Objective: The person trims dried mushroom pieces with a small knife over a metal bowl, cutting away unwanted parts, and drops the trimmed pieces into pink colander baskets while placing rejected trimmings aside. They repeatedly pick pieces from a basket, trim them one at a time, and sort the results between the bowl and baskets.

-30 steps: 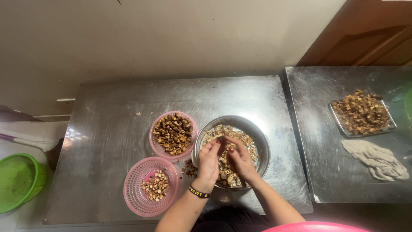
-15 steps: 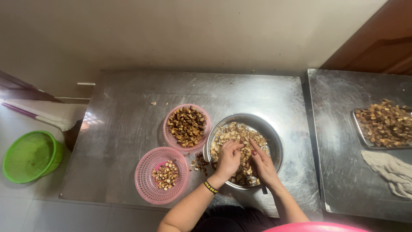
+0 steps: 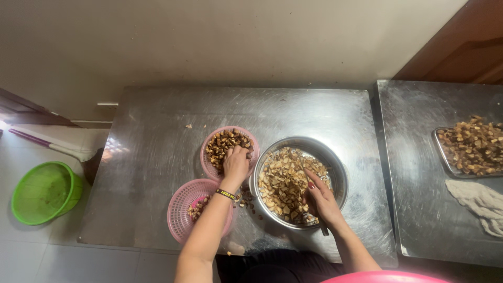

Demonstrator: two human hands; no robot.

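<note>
A round steel bowl (image 3: 335, 166) full of brown cut pieces stands on the steel table (image 3: 157, 136). My right hand (image 3: 320, 199) rests inside it on the pieces at its near right, fingers spread. My left hand (image 3: 236, 163), with a dark wristband, reaches over the far pink basket (image 3: 209, 148) of dark brown pieces and its fingers are curled over them; whether it holds any I cannot tell. A second pink basket (image 3: 181, 209) with a few pieces sits nearer, under my left forearm.
Loose bits lie on the table between baskets and bowl. A second steel table on the right carries a metal tray (image 3: 444, 152) of similar pieces and a crumpled cloth (image 3: 479, 202). On the floor at left are a green basket (image 3: 44, 191) and a long-handled tool (image 3: 52, 148).
My left hand has left the steel bowl and moved left onto the far pink basket. My right hand has stayed in the bowl. The view has shifted.
</note>
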